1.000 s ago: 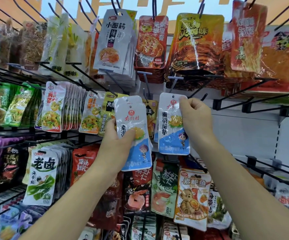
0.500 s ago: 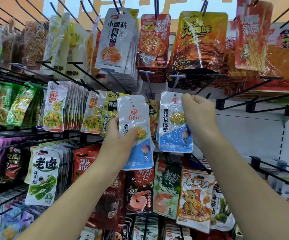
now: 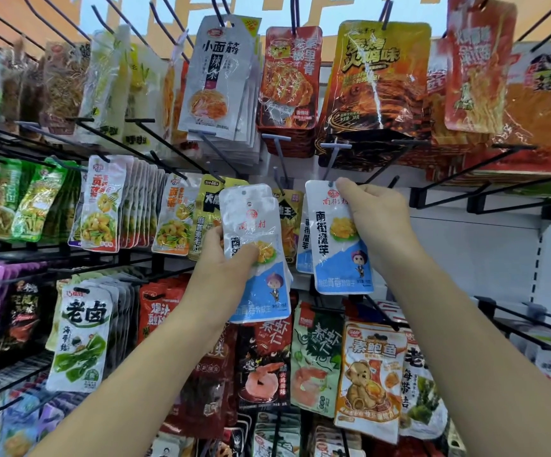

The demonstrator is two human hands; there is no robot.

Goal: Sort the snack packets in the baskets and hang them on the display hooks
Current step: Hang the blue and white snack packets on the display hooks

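Head camera: left hand [image 3: 218, 270], centre frame, thumb and fingers clamped round stack of white-blue packets [image 3: 261, 298]. Right hand [image 3: 378, 219] pinches top corner of single matching packet [image 3: 337, 252], right of centre, top edge just under grey hook [image 3: 330, 159].

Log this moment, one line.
left hand: holds white-blue packet stack | right hand: pinches single packet top at grey hook | hung: unclear

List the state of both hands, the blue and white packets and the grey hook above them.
left hand, grips packet stack.
right hand, pinches single packet near its top.
packet stack, upright, off any hook.
single packet, upright, top at grey hook; threading unclear.
grey hook, visible shaft bare.
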